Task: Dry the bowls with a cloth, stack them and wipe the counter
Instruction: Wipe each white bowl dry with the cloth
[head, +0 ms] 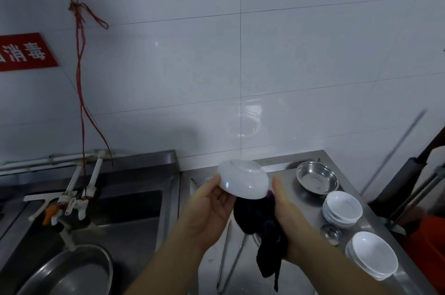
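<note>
**White bowl held upside down over the counter, dark cloth under it**

Held above the steel counter (298, 200), near its left edge: one white bowl (243, 181), turned bottom up and tilted. Gripped at its left rim by the left hand (212, 208), fingers curled under the rim, thumb on the outside. Held in the right hand (286, 220): a dark cloth (260, 227), bunched between palm and curled fingers, pressed against the lower right side of the bowl, one end hanging down loose.

Along the right edge of the counter: a steel bowl (317, 180) toward the back corner, then a stack of white bowls (342, 208), then a small steel cup (331, 234), then a second stack of white bowls (372, 255) toward the front. Left of the counter: a sink (134, 217) with a large steel basin (72, 270) inside.
</note>
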`<state>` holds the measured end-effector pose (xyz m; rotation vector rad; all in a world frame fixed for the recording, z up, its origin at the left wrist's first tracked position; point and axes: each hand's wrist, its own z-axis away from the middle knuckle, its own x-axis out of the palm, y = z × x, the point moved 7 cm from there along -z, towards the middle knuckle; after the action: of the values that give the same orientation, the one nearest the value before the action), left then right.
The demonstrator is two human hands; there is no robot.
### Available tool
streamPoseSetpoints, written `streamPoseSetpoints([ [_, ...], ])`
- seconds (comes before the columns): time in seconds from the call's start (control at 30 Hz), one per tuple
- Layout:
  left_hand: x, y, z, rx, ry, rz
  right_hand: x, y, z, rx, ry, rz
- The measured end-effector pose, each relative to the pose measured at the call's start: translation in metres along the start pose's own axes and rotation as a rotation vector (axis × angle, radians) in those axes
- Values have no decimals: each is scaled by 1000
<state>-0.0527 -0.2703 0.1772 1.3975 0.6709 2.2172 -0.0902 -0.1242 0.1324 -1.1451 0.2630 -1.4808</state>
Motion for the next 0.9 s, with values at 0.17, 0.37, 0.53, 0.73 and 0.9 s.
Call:
streamPoseSetpoints([
  [0.17, 0, 22, -2, 136, 34, -18, -24, 6, 1, 18, 234, 25],
  [0.37, 1, 19, 6, 178, 15, -577, 9, -75, 24, -471, 126, 132],
  [0.53, 27, 7, 20, 120, -280, -688, 66, -84, 58, -1135, -80, 1143],
  [0.73, 32, 6, 34, 94, -376, -789, 68, -87, 45, -1092, -72, 1068],
  [0.9, 40, 13, 40, 174, -416, -830, 42, -99, 16, -435, 44, 396],
])
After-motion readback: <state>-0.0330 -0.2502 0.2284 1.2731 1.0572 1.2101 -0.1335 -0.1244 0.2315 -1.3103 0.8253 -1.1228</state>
